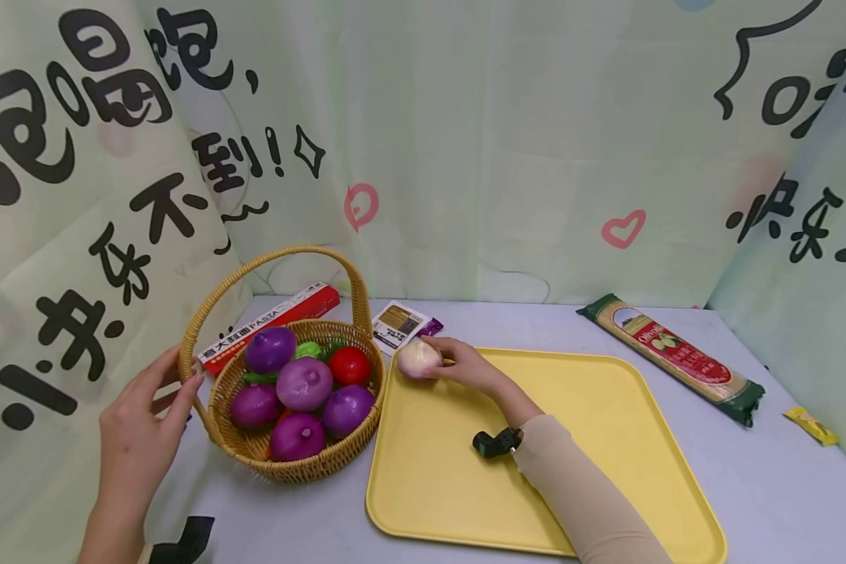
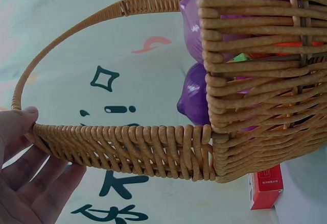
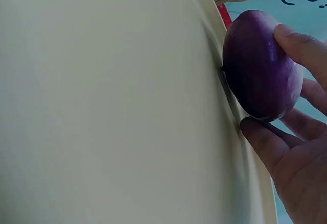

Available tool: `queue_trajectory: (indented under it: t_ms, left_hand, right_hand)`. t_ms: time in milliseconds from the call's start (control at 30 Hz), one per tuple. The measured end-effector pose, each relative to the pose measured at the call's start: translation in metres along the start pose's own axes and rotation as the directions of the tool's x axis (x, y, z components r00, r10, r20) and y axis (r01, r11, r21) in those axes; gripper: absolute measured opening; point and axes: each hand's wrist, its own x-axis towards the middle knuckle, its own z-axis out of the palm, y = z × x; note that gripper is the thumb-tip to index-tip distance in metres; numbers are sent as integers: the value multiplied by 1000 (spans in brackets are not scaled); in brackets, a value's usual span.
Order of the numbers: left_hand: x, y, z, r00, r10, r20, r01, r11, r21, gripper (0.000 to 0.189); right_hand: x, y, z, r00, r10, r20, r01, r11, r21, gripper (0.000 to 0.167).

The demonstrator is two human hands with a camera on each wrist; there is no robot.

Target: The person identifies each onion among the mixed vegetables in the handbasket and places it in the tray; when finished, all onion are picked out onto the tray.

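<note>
A wicker basket [image 1: 310, 470] stands left of the yellow tray. My left hand [image 1: 144, 419] holds the side of its arched handle [image 2: 122, 145], thumb on one face and fingers behind. Several purple onions [image 1: 305, 384], a red tomato [image 1: 348, 366] and some green vegetables [image 1: 309, 350] lie in the basket. Over the tray's far left corner, my right hand [image 1: 465, 364] grips a round onion [image 1: 417, 359] between thumb and fingers. This onion looks whitish in the head view and dark purple in the right wrist view.
The yellow tray [image 1: 465, 462] lies under my right forearm. Behind the basket is a red and white pasta box [image 1: 317, 301]; a white packet [image 1: 397, 325] lies beside it. A green-ended pasta bag [image 1: 677, 356] and a small yellow packet [image 1: 811, 425] are at right. Printed curtains [image 1: 465, 157] enclose the table.
</note>
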Motion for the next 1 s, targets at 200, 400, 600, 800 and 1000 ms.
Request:
queue_trajectory:
  t_ms: [200,400,600,800,1000]
  left_hand:
    - [0,0,0,1000,5,-2,-5,1000,15,49]
    - [0,0,0,1000,13,-15,-12,1000,22,48]
    - [1,1,1,1000,18,-8,-17,1000,20,48]
    - [1,-1,1,999,28,-15,-28,1000,7,49]
    - [0,-2,1,999,27,-21,-27,1000,15,49]
  right_hand:
    - [-1,-1,0,1000,28,14,-28,999,26,63]
    - [-2,-5,-1,998,53,17,-54,997,46,66]
    - [-2,-5,-3,999,44,24,-46,996,80,66]
    - [-4,-11,-7,999,29,15,-30,997,76,67]
    - [-11,-40,-18,999,37,20,-39,994,97,65]
